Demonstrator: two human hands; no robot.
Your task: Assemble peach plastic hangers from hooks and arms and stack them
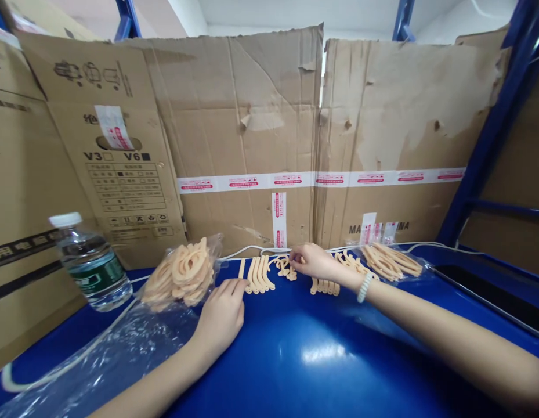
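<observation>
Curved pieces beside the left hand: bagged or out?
Out: the curved pieces lie side by side, uncovered, directly on the blue tabletop.

"V3" and "V6" stand on the printed carton [138, 122], with V6's square [146, 157] filled; "MA" and "INA" flank tape strips [369, 229] on the right-hand cardboard [404, 139].

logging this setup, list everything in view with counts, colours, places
loose parts: many, beige, back centre
bags of beige parts: 2, clear, left and right
bottle: 1, clear, left
plastic sheet: 1, clear, front left
apparent phone: 1, black, right
cords: some, white, back, left
cardboard: several panels, brown, behind
tape: several strips, white-red, on cardboard
bars: several, blue, back
wall: 1+, white, top
table: 1, blue, beneath
bracelet: 1, pale, right wrist
left hand: 1, bare, at parts
right hand: 1, bare, at parts
</observation>
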